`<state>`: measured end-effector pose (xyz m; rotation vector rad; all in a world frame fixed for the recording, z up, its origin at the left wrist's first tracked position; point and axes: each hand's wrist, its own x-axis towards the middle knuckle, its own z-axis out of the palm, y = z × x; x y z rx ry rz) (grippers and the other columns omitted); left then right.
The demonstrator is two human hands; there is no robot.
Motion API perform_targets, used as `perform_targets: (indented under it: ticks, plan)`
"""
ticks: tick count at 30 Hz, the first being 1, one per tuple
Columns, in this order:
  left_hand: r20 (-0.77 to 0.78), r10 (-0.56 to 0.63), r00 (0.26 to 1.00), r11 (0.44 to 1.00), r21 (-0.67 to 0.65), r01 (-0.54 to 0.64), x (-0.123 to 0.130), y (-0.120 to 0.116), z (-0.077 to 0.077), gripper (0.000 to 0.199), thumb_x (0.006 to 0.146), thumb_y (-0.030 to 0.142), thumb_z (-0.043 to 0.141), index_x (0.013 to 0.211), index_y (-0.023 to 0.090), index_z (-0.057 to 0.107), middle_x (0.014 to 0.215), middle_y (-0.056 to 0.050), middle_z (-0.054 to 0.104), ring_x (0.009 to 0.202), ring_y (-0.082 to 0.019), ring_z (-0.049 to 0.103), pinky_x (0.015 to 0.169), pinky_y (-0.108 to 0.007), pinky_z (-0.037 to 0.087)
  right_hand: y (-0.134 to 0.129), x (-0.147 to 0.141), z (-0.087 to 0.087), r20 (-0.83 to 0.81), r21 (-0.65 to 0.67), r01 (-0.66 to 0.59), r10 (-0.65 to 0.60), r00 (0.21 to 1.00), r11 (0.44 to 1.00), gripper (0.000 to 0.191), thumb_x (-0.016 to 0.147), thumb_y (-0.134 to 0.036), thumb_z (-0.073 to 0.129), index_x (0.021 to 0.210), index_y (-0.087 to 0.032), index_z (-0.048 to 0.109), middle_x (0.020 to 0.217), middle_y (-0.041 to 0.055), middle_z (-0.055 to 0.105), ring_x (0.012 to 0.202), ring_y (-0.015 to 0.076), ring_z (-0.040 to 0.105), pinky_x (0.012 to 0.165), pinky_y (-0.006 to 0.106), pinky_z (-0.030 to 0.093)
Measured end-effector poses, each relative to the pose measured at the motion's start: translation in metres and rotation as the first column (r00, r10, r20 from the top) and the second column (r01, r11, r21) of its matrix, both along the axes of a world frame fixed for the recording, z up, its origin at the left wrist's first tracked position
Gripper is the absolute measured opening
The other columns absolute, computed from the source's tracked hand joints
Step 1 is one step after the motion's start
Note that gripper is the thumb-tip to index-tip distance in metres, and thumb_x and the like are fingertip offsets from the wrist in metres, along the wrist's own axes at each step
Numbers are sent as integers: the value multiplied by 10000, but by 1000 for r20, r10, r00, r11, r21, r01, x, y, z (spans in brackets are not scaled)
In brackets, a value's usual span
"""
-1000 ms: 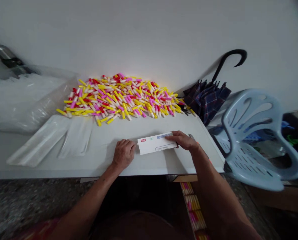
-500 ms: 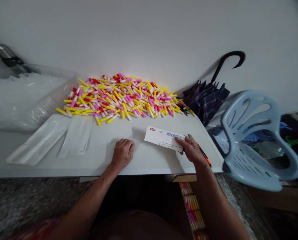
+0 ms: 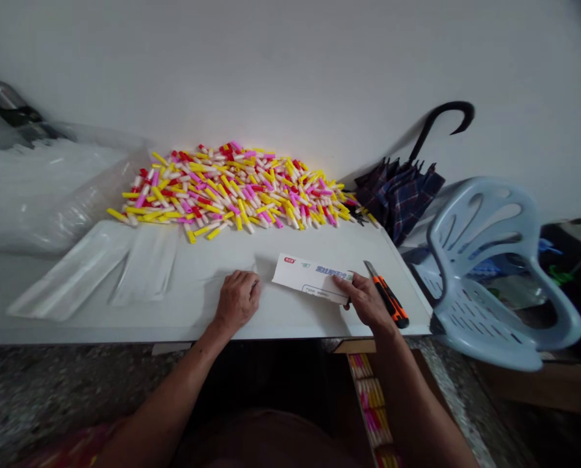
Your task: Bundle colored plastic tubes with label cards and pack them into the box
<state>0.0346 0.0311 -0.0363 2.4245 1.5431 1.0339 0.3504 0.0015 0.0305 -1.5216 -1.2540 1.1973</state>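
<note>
A white card with a red logo and blue printed characters is in my right hand, its right end pinched between thumb and fingers. It is held just over the white table, tilted slightly down to the right. My left hand rests on the tabletop to the left of the card, fingers curled in; whatever it may hold is hidden. Right beside my right hand lies an orange and black utility knife. Beyond both hands spreads a heap of small white tubes with yellow, pink and red caps.
Flat clear plastic sleeves and a large plastic bag occupy the left side. A folded plaid umbrella leans on the wall at right, by a light-blue chair. Below the table's front edge is an open box of capped tubes.
My right hand has shifted left with the card, bringing it closer to my left hand and uncovering more of the utility knife. My left hand stays almost where it was.
</note>
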Motion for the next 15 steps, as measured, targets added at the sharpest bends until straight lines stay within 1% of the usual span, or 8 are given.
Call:
perform_targets:
  ticks: [4, 6, 12, 15]
  plan:
    - [2, -13, 1000, 1000, 5, 13, 0, -1, 0, 122, 991, 176, 538, 900, 220, 606, 924, -56, 709, 931, -258, 615, 851, -404, 456, 5, 3, -3, -6, 22, 39, -39, 999, 999, 450, 871, -609, 746, 813, -173, 651, 642, -3, 593, 515, 110, 488, 421, 226, 411]
    - [8, -12, 1000, 1000, 12, 12, 0, -1, 0, 131, 995, 175, 533, 896, 220, 606, 925, -58, 712, 927, -256, 613, 850, -403, 457, 7, 5, -4, 1, 17, 34, -34, 999, 999, 450, 869, -610, 750, 813, -174, 648, 649, -2, 593, 520, 113, 491, 422, 228, 414]
    - [0, -12, 1000, 999, 44, 12, 1, -1, 0, 126, 1003, 180, 545, 896, 216, 602, 919, -49, 708, 913, -248, 610, 844, -399, 454, 7, 7, -7, 48, -44, -66, 69, 996, 997, 457, 885, -609, 734, 783, -176, 630, 627, -10, 573, 510, 108, 480, 432, 227, 407]
    - [-21, -17, 1000, 999, 50, 18, 1, -1, -1, 130, 1003, 170, 541, 896, 215, 601, 913, -46, 706, 903, -244, 607, 837, -395, 451, 10, 7, -4, 71, -64, -116, 120, 990, 991, 463, 883, -614, 731, 772, -177, 625, 607, -16, 557, 511, 109, 476, 433, 226, 397]
